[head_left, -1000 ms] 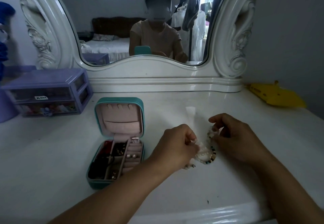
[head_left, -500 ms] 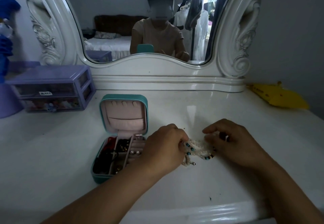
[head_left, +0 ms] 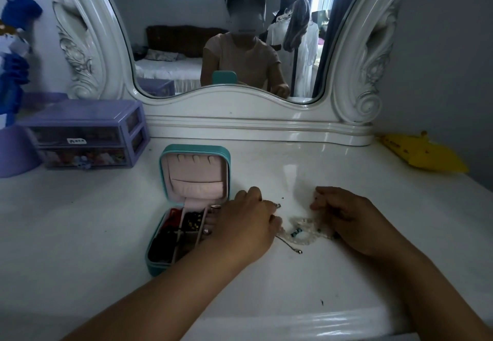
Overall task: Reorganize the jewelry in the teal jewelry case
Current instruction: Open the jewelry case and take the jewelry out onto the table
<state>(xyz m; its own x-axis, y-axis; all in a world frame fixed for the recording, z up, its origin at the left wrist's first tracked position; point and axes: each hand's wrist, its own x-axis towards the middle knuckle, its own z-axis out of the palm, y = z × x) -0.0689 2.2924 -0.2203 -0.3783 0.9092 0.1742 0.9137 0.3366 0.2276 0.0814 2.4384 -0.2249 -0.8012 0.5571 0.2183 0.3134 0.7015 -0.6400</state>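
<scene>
Since approx half a sec ago the two hands have drawn apart and the pale bead bracelets (head_left: 304, 231) now lie stretched on the white vanity top (head_left: 80, 220) between them, not bunched. Left hand (head_left: 248, 228), fingers curled, pinches a thin chain end near the beads; right hand (head_left: 349, 218), also curled, pins the other end. Probably untangling pieces before they go back, so sorting looks early.

Teal jewelry case (head_left: 196, 207) sits open just left of the left hand, its compartments already holding dark and red items. Purple drawer unit (head_left: 88, 135) back left, yellow object (head_left: 421, 153) far right, mirror (head_left: 226, 33) behind. Left wrist partly covers the case's right edge.
</scene>
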